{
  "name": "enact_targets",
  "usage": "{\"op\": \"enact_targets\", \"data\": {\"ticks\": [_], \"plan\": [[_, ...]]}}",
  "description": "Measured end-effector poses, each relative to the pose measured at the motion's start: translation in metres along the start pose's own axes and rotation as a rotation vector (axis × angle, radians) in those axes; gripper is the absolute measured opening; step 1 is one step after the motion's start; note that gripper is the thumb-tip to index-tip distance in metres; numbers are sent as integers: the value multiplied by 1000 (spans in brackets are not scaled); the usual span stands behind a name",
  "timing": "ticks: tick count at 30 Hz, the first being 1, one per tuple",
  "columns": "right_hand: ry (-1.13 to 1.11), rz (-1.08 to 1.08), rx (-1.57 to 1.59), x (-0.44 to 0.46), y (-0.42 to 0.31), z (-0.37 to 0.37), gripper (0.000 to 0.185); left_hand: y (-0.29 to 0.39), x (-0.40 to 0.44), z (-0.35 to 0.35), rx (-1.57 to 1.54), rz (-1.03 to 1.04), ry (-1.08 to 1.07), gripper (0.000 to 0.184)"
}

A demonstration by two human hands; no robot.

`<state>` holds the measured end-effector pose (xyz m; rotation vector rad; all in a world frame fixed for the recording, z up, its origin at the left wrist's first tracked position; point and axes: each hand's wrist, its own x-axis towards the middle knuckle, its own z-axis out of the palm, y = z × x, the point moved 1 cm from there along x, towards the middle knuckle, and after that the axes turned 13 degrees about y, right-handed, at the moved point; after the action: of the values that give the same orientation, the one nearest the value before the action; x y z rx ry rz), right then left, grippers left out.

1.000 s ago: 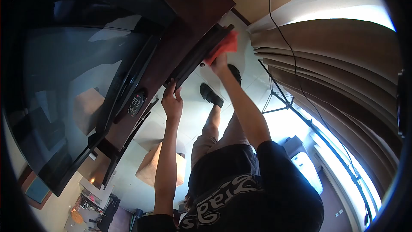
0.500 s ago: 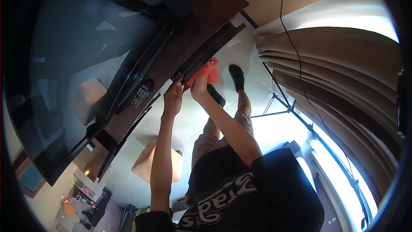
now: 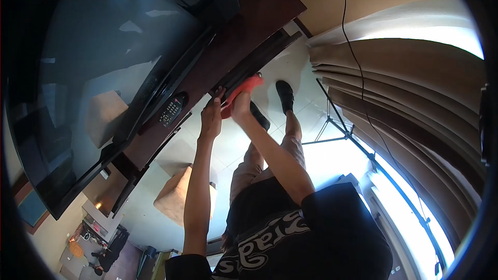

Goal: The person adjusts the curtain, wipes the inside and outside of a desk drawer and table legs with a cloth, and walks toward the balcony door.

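Note:
A red cloth (image 3: 249, 84) is bunched in my right hand (image 3: 241, 108), whose fingers are closed around it. The cloth lies against the front edge of a dark open drawer or ledge (image 3: 259, 61) below the cabinet top. Just left of it, my left hand (image 3: 210, 118) has its fingertips at the near end of that same dark edge; whether they grip it or only rest there I cannot tell. On the dark reddish cabinet top (image 3: 244, 26) lies a black remote control (image 3: 173, 110), close to my left hand.
A large television (image 3: 114, 72) stands on the cabinet at left. Behind my left arm is a beige stool (image 3: 176, 197). Brown curtains (image 3: 394, 88), a hanging cable (image 3: 358, 67) and a black metal stand (image 3: 340, 127) are at right. Far off at lower left, a person (image 3: 111, 254) is visible.
The red cloth has shifted shape and now hangs lower beside my right hand, with less of it spread to the right. My left hand keeps its place at the edge. The view has shifted slightly.

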<state>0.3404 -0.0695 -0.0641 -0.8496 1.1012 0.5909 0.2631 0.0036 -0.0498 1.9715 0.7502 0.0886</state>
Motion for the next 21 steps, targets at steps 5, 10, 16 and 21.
{"op": "enact_targets", "data": {"ticks": [5,10,16,21], "plan": [[-53,-5,129,71,41,-8,31,2,4,1,30,18,55,54],[-301,30,39,40,67,-23,47,2,6,1,53,45,82,48],[-160,-12,54,48,15,-17,42,1,3,3,41,8,87,46],[-217,15,248,62,2,1,40,3,3,8,71,42,141,44]]}}
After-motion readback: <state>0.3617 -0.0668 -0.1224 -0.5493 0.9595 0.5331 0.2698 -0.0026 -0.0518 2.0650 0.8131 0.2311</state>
